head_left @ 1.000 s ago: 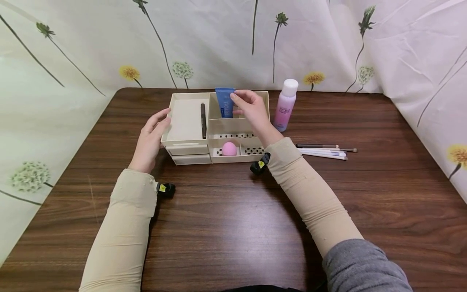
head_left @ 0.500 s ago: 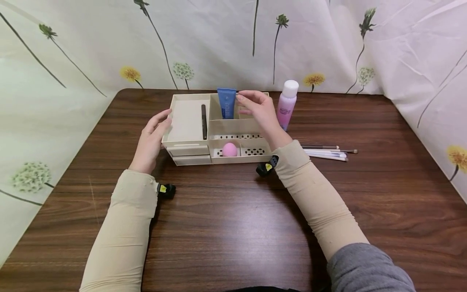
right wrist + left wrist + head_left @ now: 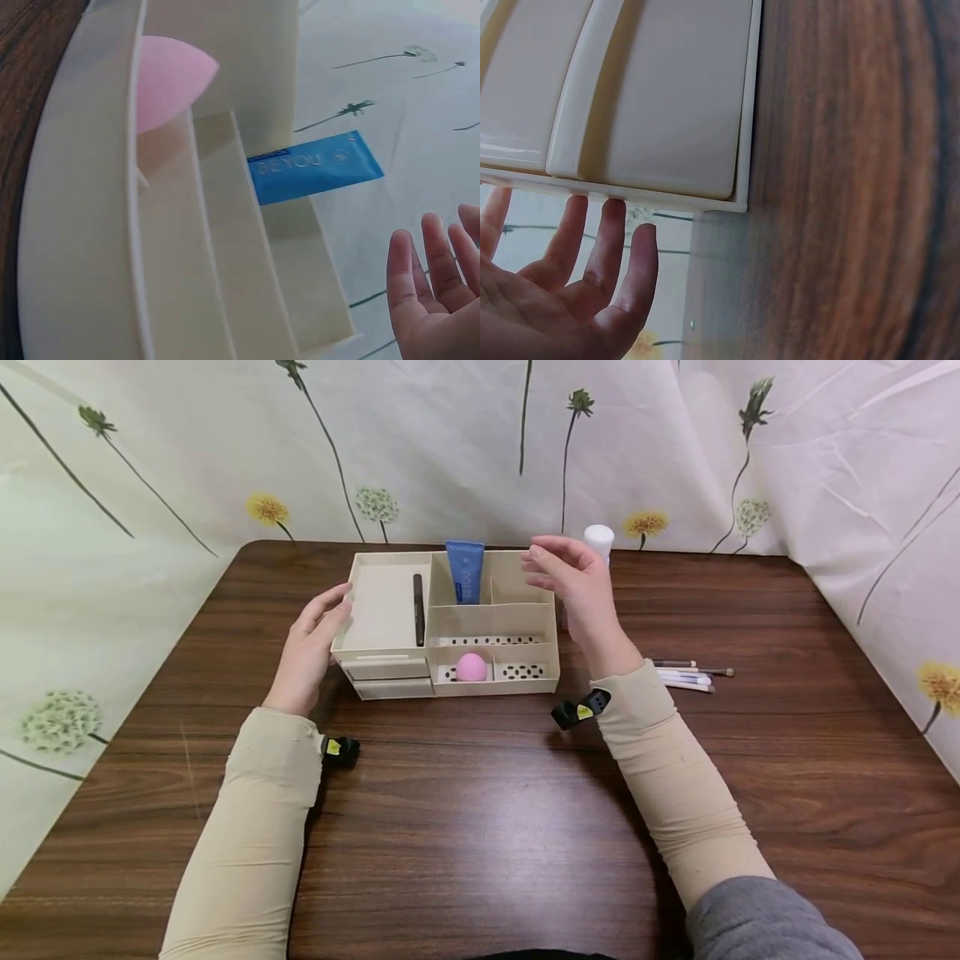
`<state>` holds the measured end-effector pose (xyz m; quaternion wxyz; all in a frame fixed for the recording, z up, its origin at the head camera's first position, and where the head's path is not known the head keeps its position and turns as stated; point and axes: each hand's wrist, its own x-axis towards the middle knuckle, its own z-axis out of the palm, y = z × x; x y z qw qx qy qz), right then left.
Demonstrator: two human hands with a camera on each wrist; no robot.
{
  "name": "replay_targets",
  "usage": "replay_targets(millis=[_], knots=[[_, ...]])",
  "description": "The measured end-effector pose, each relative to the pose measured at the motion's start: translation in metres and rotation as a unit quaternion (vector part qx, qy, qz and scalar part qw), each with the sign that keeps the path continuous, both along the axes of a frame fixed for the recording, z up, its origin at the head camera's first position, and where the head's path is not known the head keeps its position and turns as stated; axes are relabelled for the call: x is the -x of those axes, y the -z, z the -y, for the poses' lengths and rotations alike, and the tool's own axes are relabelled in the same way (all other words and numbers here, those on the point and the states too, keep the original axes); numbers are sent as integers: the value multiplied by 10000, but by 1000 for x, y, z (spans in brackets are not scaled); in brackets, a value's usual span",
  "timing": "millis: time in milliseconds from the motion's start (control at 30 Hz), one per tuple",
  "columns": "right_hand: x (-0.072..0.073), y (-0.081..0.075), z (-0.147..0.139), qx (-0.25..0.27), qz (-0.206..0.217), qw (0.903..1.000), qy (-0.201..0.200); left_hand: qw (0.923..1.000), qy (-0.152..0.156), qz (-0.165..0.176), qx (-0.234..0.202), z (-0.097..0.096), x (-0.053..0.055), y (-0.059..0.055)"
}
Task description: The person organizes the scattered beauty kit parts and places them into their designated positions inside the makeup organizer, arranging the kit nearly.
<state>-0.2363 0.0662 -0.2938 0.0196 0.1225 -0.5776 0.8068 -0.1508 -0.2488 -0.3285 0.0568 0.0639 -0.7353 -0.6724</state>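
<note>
A cream desktop organizer (image 3: pixel 382 602) with compartments and two small drawers stands near the back of the table. My left hand (image 3: pixel 302 647) rests against its left side; the left wrist view shows the fingertips (image 3: pixel 613 214) touching the wall beside the drawers. Upright in a back compartment stands a blue squeeze tube (image 3: pixel 466 572). My right hand (image 3: pixel 579 589) hovers over the organizer's right edge, apart from the tube, fingers loosely bent and holding nothing. A pink makeup sponge (image 3: pixel 472 667) sits in a front compartment. On the left top surface lies a dark pen-like stick (image 3: pixel 418 610).
Behind my right hand stands a bottle with a white cap (image 3: pixel 598 539), its body mostly hidden. Several makeup brushes (image 3: pixel 686 677) lie on the wooden table (image 3: pixel 480 810) to the right, partly covered by my wrist. A flowered cloth (image 3: pixel 465 452) hangs behind the table.
My right hand has let go of the blue tube and moved right, now covering most of the bottle. The tube stays in the back compartment. My left hand has not moved.
</note>
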Motion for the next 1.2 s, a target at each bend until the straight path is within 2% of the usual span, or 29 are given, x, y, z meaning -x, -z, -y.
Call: replay_targets(millis=[100,233,367,500,633,933,1033,1200], knots=[[-1,-2,-5,201,-128,9996,176,10000,-10,15,21,0,0,1],[-1,-7,-13,343,-514,9967,521,10000,-13,2,19,-1,1,1],[0,-11,-22,431,-891,9892,1078,10000,-12,-1,9,-2,1,0],[4,-14,-31,551,-1004,9820,1503,10000,-24,-16,17,-2,2,0],[8,-14,-38,655,-958,9786,1697,10000,-36,-20,4,-1,3,2],[14,-6,-43,301,-667,9733,2174,10000,-8,-42,-35,2,3,3],[15,-5,-44,188,-458,9747,2178,10000,-13,-34,-62,1,3,3],[17,-2,-48,184,-27,9804,1960,10000,-16,-26,-52,1,3,3]])
